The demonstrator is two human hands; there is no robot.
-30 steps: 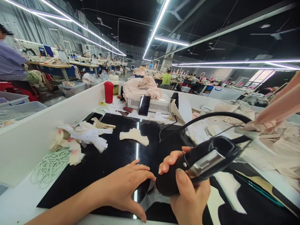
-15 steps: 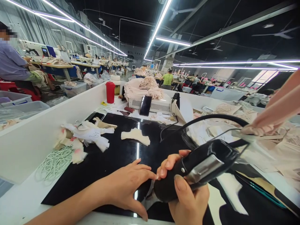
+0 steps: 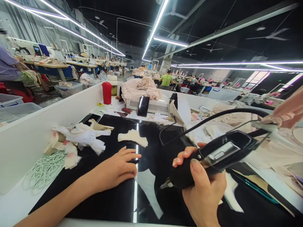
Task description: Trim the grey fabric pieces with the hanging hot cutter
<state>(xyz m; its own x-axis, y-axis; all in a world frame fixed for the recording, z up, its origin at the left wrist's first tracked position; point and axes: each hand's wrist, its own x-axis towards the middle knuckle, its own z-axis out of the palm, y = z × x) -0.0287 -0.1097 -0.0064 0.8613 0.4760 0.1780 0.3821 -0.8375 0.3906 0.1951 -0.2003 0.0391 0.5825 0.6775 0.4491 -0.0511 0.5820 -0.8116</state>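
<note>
A black corded hand tool (image 3: 213, 154) with a silvery lever is gripped in my right hand (image 3: 201, 186), its thumb lying along the body. From its lower left end a small metal tip (image 3: 167, 183) points down over the glossy black board (image 3: 99, 201). A thin pale, curved cloth piece (image 3: 148, 186) lies flat just left of that tip. My left hand (image 3: 118, 167) is low over the board with fingers spread, its lower fingertips at the cloth's upper left corner. Whether they pinch the corner is unclear. Farther back lies a cream stack of cut pieces (image 3: 132, 137).
White and beige scraps (image 3: 82, 135) and pale green cord (image 3: 46, 168) lie left. A phone (image 3: 143, 106) leans on a vented box; a red cup (image 3: 107, 93) stands behind. Teal-handled tweezers (image 3: 260, 190) and cream pieces lie right. The tool's cable (image 3: 220, 112) arches toward hanging pink cloth.
My hands have moved apart: the left went left and away from me, the right went right with the tool. The pale cloth piece now shows between them. The whole view shifted slightly.
</note>
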